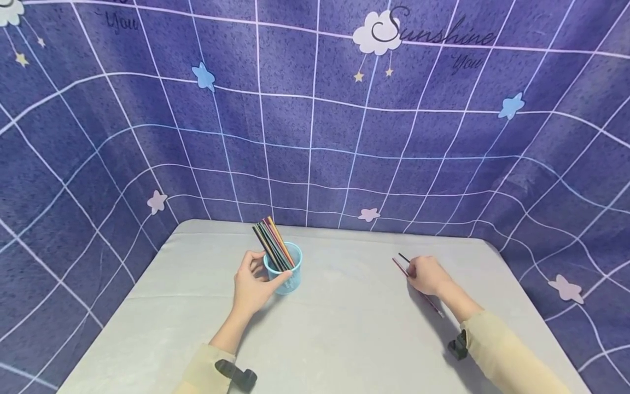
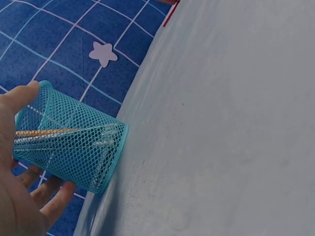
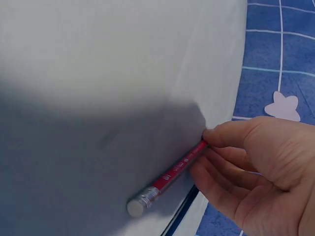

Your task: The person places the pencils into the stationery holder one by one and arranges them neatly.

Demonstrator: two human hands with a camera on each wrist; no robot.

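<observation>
My left hand point(image 1: 252, 289) holds a light blue mesh pencil cup point(image 1: 289, 283) round its side, thumb near the rim. Several coloured pencils point(image 1: 273, 245) lean out of the cup toward the upper left. In the left wrist view the mesh cup point(image 2: 74, 140) shows pencil ends through its wall. Over on the right of the table, my right hand point(image 1: 429, 275) pinches a red pencil point(image 3: 172, 173) between thumb and fingers; its white eraser end points toward the near side. A dark pencil point(image 3: 183, 210) lies alongside, under the fingers, partly hidden by them.
A pale cloth point(image 1: 339, 328) covers the table. Behind and at both sides hangs a blue-purple gridded curtain point(image 1: 290, 126) with stars and clouds. Dark straps with small devices, one on the left sleeve point(image 1: 197, 369) and one on the right sleeve point(image 1: 507, 350), sit at the wrists.
</observation>
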